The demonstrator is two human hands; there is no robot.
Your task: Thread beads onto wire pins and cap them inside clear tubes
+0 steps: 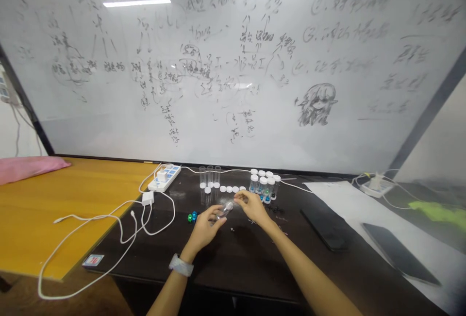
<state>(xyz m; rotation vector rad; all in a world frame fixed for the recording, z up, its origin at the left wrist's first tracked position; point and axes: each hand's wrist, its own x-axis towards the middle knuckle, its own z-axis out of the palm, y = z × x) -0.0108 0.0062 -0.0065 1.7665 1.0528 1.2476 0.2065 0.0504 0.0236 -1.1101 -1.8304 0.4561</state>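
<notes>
Left hand [204, 231] grasps tilted clear plastic vial [225, 210]; right hand [252, 206] fingertips pinched at its mouth, loose white round caps [229, 189] just beyond

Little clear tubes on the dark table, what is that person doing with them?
A person's left hand holds a small clear plastic tube tilted above the dark brown table. The right hand is at its other end. Behind stand three empty uncapped tubes, a row of white round caps and capped tubes with blue inside.
</notes>
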